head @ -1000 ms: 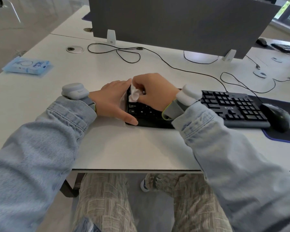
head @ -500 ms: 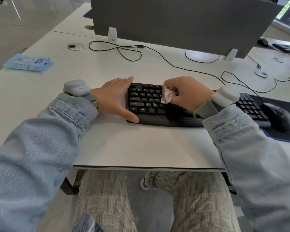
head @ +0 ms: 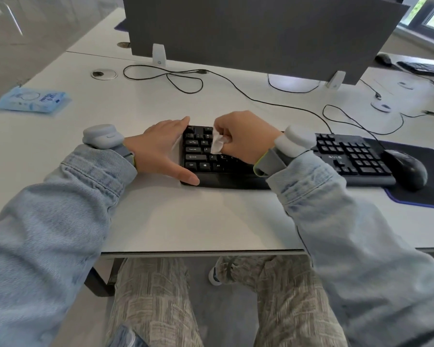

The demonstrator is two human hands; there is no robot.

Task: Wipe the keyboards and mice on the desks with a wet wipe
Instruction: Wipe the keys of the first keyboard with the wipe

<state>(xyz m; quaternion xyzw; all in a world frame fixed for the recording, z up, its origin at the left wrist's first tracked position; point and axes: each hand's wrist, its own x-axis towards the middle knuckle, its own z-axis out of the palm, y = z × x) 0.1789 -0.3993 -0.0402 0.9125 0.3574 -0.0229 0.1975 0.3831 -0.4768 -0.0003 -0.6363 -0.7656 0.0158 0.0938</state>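
Observation:
A black keyboard lies across the white desk, its middle hidden by my right arm. My right hand holds a crumpled white wet wipe and presses it on the keys near the keyboard's left end. My left hand lies flat with straight fingers against the keyboard's left edge, thumb at its front corner. A black mouse sits on a dark mouse pad just right of the keyboard.
A blue pack of wet wipes lies at the desk's far left. Black cables loop behind the keyboard, in front of a grey divider panel. A second keyboard and mouse sit on the desk at the far right.
My right hand with the wipe moved right along the keys half a second ago and has now come back left. My left hand has stayed at the keyboard's left edge.

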